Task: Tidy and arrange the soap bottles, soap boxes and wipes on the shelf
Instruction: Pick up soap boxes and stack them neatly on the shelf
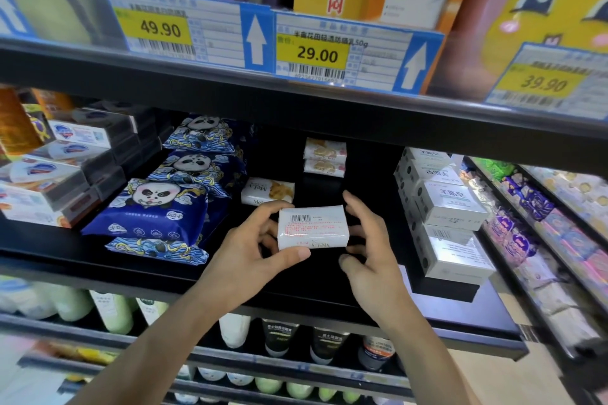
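A white wrapped soap bar (312,227), barcode side up, is held above the black shelf (296,286). My left hand (260,250) grips its left end, thumb under the front edge. Just to its right is my right hand (368,240), fingers spread and lightly curved; whether it touches the bar is unclear. Behind lies another white soap bar (267,191), and two more are stacked further back (324,157). Blue panda wipes packs (158,217) are piled to the left.
White-and-grey soap boxes (49,181) are stacked at far left and white boxes (447,207) at right. Price tags (316,52) hang from the shelf above. Bottles and tubes (279,335) stand on the shelf below. Packaged goods (533,240) fill a rack at right.
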The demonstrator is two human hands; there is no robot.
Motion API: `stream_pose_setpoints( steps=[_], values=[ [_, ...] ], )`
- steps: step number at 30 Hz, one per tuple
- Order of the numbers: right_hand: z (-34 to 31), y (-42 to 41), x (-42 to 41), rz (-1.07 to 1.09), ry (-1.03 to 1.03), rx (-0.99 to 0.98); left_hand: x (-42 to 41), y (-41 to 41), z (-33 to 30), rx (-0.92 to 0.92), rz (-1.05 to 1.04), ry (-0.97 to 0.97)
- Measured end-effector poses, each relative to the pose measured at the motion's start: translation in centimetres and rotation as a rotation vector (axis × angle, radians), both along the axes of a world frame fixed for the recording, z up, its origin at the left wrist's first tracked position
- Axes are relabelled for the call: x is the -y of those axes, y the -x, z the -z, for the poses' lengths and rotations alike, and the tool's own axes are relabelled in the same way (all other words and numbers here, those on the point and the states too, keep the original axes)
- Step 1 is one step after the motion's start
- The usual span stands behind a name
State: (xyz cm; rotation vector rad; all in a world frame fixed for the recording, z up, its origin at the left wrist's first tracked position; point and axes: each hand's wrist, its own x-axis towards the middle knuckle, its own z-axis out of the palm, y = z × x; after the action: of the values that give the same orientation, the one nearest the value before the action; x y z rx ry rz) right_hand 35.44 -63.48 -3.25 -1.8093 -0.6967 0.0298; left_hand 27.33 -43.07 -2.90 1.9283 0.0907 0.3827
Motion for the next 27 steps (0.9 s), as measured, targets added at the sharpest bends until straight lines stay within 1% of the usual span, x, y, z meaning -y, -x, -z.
stream_pose_setpoints(
  steps=[2, 5, 11, 19, 27],
  values=[
    [0.1, 0.1, -0.1, -0.022, 0.032, 0.039, 0.0, 0.0, 0.0, 0.000, 0.009, 0.005],
    [0.0, 0.0, -0.1, -0.022, 0.023, 0.067, 0.0, 0.0, 0.0, -0.007, 0.023, -0.007],
    [-0.3, 0.1, -0.1, -0.060, 0.003, 0.061, -0.2, 0.0, 0.3, -0.012, 0.032, 0.007],
    [-0.6, 0.3, -0.1, -0.043, 0.027, 0.027, -0.4, -0.3, 0.5, -0.013, 0.024, 0.031],
    [-1.0, 0.6, -0.1, -0.033, 0.012, -0.024, -0.3, -0.1, 0.1, 0.026, 0.015, 0.035]
  ],
)
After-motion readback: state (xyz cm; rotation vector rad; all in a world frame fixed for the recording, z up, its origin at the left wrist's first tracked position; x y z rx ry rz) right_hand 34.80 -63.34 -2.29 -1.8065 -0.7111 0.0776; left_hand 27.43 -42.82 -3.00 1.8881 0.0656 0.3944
